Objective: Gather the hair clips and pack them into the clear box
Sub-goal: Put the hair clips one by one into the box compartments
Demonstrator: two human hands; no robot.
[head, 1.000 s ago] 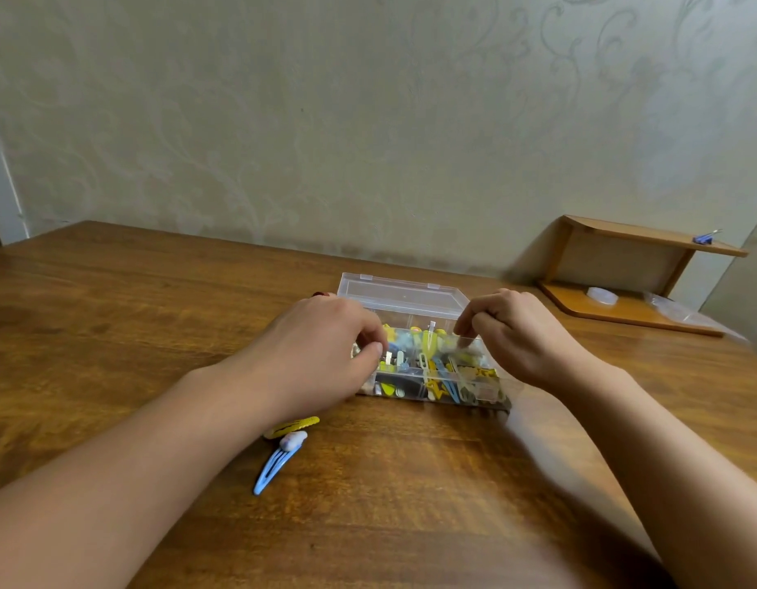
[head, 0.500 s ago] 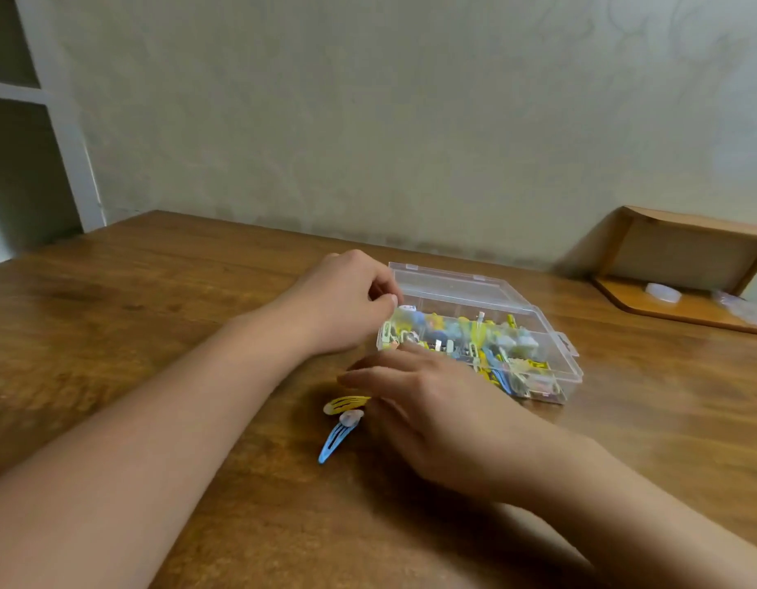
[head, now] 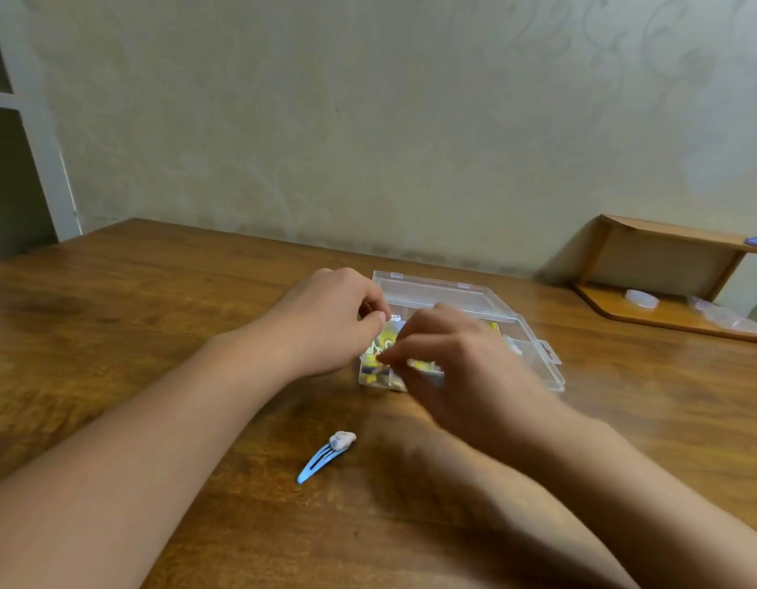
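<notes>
The table (head: 155, 316) is brown wood with a darker, streaky grain. The clear box (head: 534, 346) on it is colourless and see-through; the hair clips inside (head: 378, 354) show mostly yellow, with some blue, white and black. In front of the clear box lies a light blue hair clip (head: 315, 463) with a white ornament that has small blue marks. Behind the clear box, the wall (head: 368, 121) is pale grey-green with a faint swirling pattern. To the right of the clear box stands an orange-brown wooden shelf (head: 648, 308).
</notes>
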